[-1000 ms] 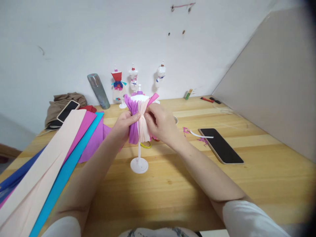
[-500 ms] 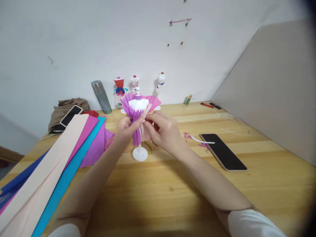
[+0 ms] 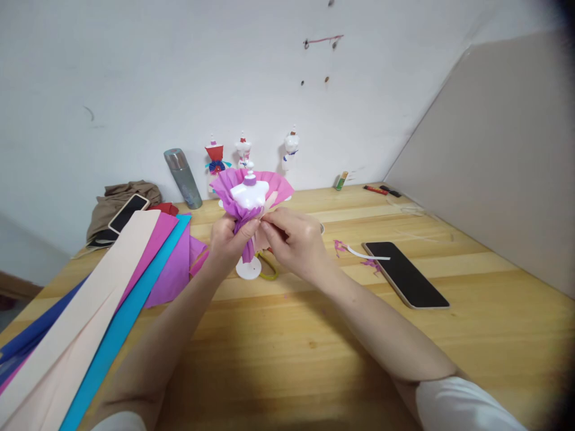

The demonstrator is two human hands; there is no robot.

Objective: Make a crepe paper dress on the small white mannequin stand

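Observation:
A small white dress-form mannequin (image 3: pixel 250 193) stands between my hands, tilted a little, its round base low at the table. Purple and pink crepe paper (image 3: pixel 231 185) is gathered about its waist and flares up around the bust. My left hand (image 3: pixel 231 239) is closed around the gathered paper at the waist, thumb in front. With thumb and finger, my right hand (image 3: pixel 294 239) pinches the pale pink crepe paper (image 3: pixel 260 238) at the front of the waist. Just behind the base lie yellow-handled scissors (image 3: pixel 269 268), partly hidden by my right hand.
Long crepe paper strips (image 3: pixel 103 287) fan out at the left, beside a phone (image 3: pixel 129 214) and brown cloth (image 3: pixel 121 197). A flask (image 3: pixel 182 179) and several small mannequins (image 3: pixel 291 146) line the wall. A larger phone (image 3: pixel 406 275) and a glue stick (image 3: pixel 342 181) are at the right.
The mannequin has tipped, its base shifting left and away from me, showing more of the scissors. Both hands keep their hold, and the paper around the bust spreads wider.

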